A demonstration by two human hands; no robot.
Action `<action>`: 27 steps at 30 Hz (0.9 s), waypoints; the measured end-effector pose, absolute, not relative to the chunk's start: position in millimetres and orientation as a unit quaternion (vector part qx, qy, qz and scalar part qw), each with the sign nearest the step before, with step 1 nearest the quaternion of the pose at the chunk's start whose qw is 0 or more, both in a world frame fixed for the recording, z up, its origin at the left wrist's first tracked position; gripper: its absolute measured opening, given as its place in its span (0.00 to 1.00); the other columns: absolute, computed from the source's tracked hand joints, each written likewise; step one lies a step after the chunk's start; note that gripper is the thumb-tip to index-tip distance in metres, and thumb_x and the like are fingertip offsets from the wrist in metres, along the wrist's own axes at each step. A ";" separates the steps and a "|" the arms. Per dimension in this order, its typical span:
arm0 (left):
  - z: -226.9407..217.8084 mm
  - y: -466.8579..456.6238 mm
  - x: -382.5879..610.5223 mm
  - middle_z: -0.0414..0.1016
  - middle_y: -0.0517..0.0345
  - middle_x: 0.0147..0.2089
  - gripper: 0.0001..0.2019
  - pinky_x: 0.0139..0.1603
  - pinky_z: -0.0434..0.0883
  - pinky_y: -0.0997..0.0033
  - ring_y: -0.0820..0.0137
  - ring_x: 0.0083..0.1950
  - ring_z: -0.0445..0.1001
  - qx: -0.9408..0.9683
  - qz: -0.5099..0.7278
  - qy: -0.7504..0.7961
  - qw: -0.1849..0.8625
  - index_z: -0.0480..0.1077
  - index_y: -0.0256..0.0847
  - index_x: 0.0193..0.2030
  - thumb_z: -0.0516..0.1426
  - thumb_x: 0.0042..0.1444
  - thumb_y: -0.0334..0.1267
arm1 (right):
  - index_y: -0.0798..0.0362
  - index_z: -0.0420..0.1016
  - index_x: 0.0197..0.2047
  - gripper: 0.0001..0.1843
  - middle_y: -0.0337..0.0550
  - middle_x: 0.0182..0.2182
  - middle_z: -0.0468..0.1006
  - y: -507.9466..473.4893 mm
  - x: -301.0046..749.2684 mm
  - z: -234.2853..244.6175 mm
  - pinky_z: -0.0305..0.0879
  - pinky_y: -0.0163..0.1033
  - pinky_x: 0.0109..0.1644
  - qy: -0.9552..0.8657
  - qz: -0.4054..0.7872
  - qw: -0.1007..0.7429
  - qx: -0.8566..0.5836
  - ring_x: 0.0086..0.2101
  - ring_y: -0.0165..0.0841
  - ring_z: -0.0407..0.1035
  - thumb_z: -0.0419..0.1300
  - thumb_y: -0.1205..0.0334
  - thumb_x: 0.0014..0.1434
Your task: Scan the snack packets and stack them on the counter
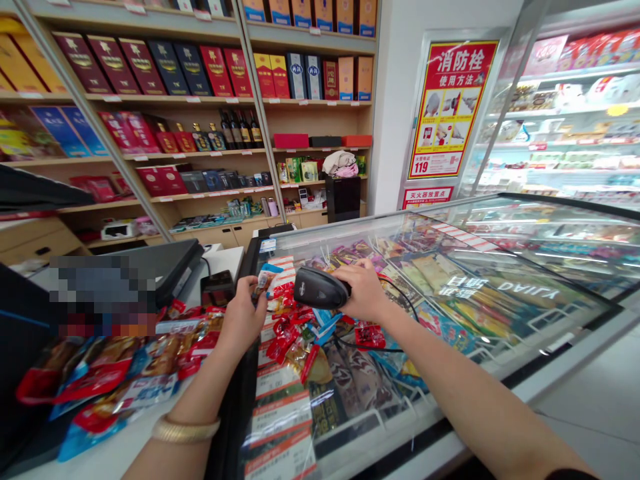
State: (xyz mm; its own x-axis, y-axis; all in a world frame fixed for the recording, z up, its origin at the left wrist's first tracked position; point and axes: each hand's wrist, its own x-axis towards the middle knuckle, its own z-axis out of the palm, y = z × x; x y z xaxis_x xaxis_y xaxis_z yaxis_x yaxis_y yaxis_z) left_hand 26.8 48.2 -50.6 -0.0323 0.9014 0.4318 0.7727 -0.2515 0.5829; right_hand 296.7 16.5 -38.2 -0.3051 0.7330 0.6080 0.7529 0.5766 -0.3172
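My left hand (243, 313) is closed on a small snack packet (264, 278), held up over the edge of the freezer lid. My right hand (365, 291) grips a black handheld barcode scanner (320, 287), whose head points left at the packet from a short distance. The scanner's black cable (400, 303) trails over the glass. Below both hands lie several small red snack packets (283, 330) on the glass lid. A gold bangle (184, 430) sits on my left wrist.
A glass-topped chest freezer (500, 293) full of ice creams fills the right. More snack packets (100, 380) are piled on the white counter at left, beside a black register screen (165, 263) and card terminal (217, 287). Shelves of boxed liquor stand behind; a chilled cabinet (575, 113) at right.
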 end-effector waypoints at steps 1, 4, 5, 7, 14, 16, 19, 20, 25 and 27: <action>-51.2 48.1 27.0 0.81 0.45 0.47 0.14 0.47 0.75 0.57 0.52 0.50 0.81 0.693 0.390 0.600 0.083 0.64 0.44 0.49 0.53 0.57 0.40 | 0.49 0.80 0.40 0.16 0.44 0.38 0.85 17.9 298.3 -38.8 0.47 0.45 0.48 -0.802 -0.022 0.375 -0.465 0.40 0.39 0.74 0.66 0.59 0.46; -55.1 48.7 31.9 0.79 0.47 0.47 0.12 0.49 0.75 0.57 0.56 0.49 0.79 0.720 0.420 0.548 0.067 0.66 0.42 0.49 0.53 0.58 0.38 | 0.50 0.80 0.40 0.15 0.45 0.37 0.85 25.3 310.0 -40.6 0.49 0.44 0.47 -0.771 -0.050 0.393 -0.498 0.40 0.40 0.74 0.66 0.57 0.47; -57.3 49.2 35.4 0.78 0.47 0.46 0.12 0.51 0.75 0.57 0.58 0.49 0.78 0.736 0.431 0.519 0.055 0.68 0.41 0.48 0.53 0.58 0.37 | 0.50 0.80 0.40 0.15 0.45 0.37 0.85 28.6 316.1 -41.5 0.50 0.44 0.47 -0.757 -0.058 0.399 -0.514 0.40 0.40 0.74 0.66 0.57 0.47; -63.1 50.1 44.7 0.75 0.48 0.46 0.11 0.52 0.75 0.59 0.60 0.49 0.77 0.773 0.439 0.457 0.030 0.72 0.40 0.47 0.53 0.59 0.35 | 0.50 0.81 0.40 0.14 0.46 0.37 0.85 35.9 330.3 -44.1 0.52 0.43 0.45 -0.723 -0.073 0.410 -0.551 0.39 0.41 0.75 0.66 0.55 0.49; -78.3 45.9 77.7 0.73 0.46 0.57 0.20 0.62 0.72 0.52 0.59 0.59 0.73 0.866 0.348 0.358 0.028 0.74 0.48 0.62 0.50 0.67 0.37 | 0.47 0.83 0.43 0.18 0.47 0.35 0.86 55.1 369.0 -61.3 0.59 0.43 0.43 -0.613 -0.107 0.408 -0.668 0.38 0.46 0.77 0.66 0.50 0.50; -76.5 40.8 80.6 0.68 0.43 0.68 0.24 0.69 0.64 0.46 0.55 0.69 0.65 0.894 0.286 0.340 0.058 0.66 0.47 0.70 0.49 0.69 0.43 | 0.48 0.84 0.42 0.18 0.47 0.34 0.86 57.6 372.6 -65.8 0.61 0.43 0.43 -0.606 -0.112 0.402 -0.677 0.37 0.46 0.78 0.66 0.49 0.50; -71.1 34.9 79.5 0.57 0.44 0.76 0.29 0.74 0.55 0.43 0.53 0.76 0.54 0.909 0.245 0.328 0.081 0.57 0.46 0.75 0.48 0.69 0.47 | 0.48 0.84 0.40 0.17 0.47 0.33 0.86 59.7 373.7 -70.3 0.62 0.42 0.43 -0.609 -0.123 0.395 -0.676 0.37 0.45 0.78 0.66 0.49 0.50; -68.9 34.3 77.8 0.56 0.44 0.76 0.29 0.74 0.54 0.43 0.53 0.76 0.53 0.904 0.257 0.335 0.073 0.57 0.46 0.75 0.48 0.69 0.47 | 0.48 0.84 0.39 0.16 0.47 0.33 0.86 60.1 373.5 -71.2 0.62 0.43 0.43 -0.611 -0.125 0.392 -0.677 0.37 0.45 0.78 0.66 0.49 0.49; -47.3 38.5 53.6 0.70 0.40 0.65 0.25 0.67 0.66 0.49 0.52 0.65 0.69 0.797 0.335 0.501 -0.041 0.70 0.40 0.65 0.53 0.62 0.39 | 0.48 0.83 0.40 0.17 0.46 0.34 0.86 60.4 372.8 -72.0 0.63 0.44 0.43 -0.612 -0.129 0.386 -0.678 0.37 0.46 0.78 0.66 0.50 0.49; -31.0 37.4 34.9 0.72 0.35 0.60 0.24 0.61 0.69 0.45 0.47 0.60 0.72 0.732 0.281 0.614 -0.083 0.73 0.37 0.61 0.56 0.59 0.40 | 0.49 0.83 0.40 0.17 0.47 0.33 0.86 59.9 372.3 -71.3 0.63 0.44 0.43 -0.613 -0.127 0.385 -0.678 0.37 0.46 0.78 0.65 0.50 0.49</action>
State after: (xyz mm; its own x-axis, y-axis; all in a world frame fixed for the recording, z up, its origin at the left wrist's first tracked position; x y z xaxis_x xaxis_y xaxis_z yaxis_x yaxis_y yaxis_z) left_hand 34.9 37.4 -31.0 0.0868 0.8533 0.5141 0.9470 -0.2309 0.2233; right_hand 372.3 59.9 -71.3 0.2154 0.7340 0.6441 0.9293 0.0485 -0.3660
